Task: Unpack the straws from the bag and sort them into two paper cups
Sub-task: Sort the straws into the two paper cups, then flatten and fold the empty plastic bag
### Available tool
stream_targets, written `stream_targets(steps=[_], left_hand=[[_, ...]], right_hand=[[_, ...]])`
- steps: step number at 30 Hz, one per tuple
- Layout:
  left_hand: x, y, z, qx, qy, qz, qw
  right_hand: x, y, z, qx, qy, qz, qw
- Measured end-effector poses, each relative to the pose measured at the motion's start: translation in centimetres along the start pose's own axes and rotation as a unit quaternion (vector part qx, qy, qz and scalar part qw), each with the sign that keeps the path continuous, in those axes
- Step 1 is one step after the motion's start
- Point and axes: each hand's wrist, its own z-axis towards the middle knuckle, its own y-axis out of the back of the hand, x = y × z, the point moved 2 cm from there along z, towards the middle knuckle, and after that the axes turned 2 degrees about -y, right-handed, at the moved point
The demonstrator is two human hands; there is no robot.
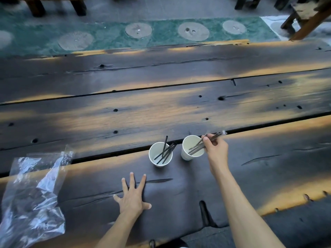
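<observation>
Two white paper cups stand side by side on the dark wooden table (pixel 161 108). The left cup (pixel 160 154) holds several thin black straws leaning to the right. Over the right cup (pixel 192 148) my right hand (pixel 215 145) grips a bundle of black straws (pixel 202 144), their lower ends inside the cup and their tops blurred. My left hand (pixel 133 196) lies flat on the table with fingers spread, holding nothing, in front of the left cup. The clear plastic bag (pixel 34 196) lies crumpled at the table's near left edge.
The table is made of long planks with gaps and knot holes. Beyond its far edge runs a green floor strip with round stone discs (pixel 193 31). Dark wooden furniture legs (pixel 37 8) stand at the top left and top right.
</observation>
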Motion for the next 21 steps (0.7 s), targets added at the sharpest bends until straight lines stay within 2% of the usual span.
stream_targets(steps=[9, 13, 15, 18, 21], left_hand=[[0.7, 0.2, -0.1, 0.000, -0.010, -0.048, 0.999], [2.7, 0.7, -1.0, -0.063, -0.032, -0.161, 0.984], [4.5, 1.1, -2.0, -0.109, -0.032, -0.271, 0.956], [8.5, 1.2, -3.6, -0.157, 0.023, -0.429, 0.889], [13.1, 0.8, -5.3, -0.155, 0.136, -0.592, 0.779]], right_hand=[[2.2, 1.3, -0.3, -0.031, 0.016, -0.023, 0.999], [4.9, 0.4, -2.8, -0.100, 0.115, -0.017, 0.988], [5.8, -1.6, -4.9, -0.085, 0.151, 0.000, 0.985], [5.5, -6.6, -8.5, 0.002, 0.159, 0.004, 0.987], [3.2, -12.4, -12.2, 0.116, 0.115, 0.014, 0.986]])
